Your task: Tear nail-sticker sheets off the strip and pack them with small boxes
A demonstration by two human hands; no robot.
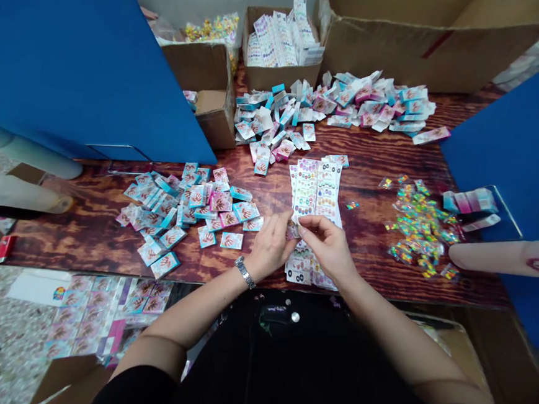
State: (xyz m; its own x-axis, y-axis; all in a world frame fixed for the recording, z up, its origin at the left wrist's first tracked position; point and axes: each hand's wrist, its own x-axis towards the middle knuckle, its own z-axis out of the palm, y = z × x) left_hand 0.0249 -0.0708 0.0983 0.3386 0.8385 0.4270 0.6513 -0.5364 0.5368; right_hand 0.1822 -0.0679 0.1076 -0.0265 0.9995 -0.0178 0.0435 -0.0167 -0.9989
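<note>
My left hand (270,242), with a metal watch at its wrist, holds a small printed box (292,230) over the sticker sheets. The thumb and fingers of my right hand (329,245) are pinched together at the box's upper end; what exactly lies between their tips is too small to tell. Beneath both hands, sheets of printed stickers (305,186) lie in overlapping columns. A tiny shiny packet (352,205) rests just right of them. To the left spreads a heap of closed small boxes (195,197), coloured blue and pink.
Several shiny yellow-green packets (420,220) are piled at right. Small boxes with raised flaps (375,104) lie along the back. Behind them stand a carton of sticker sheets (279,75) and a large carton (402,54). Blue panels (75,56) flank the wooden table (366,272).
</note>
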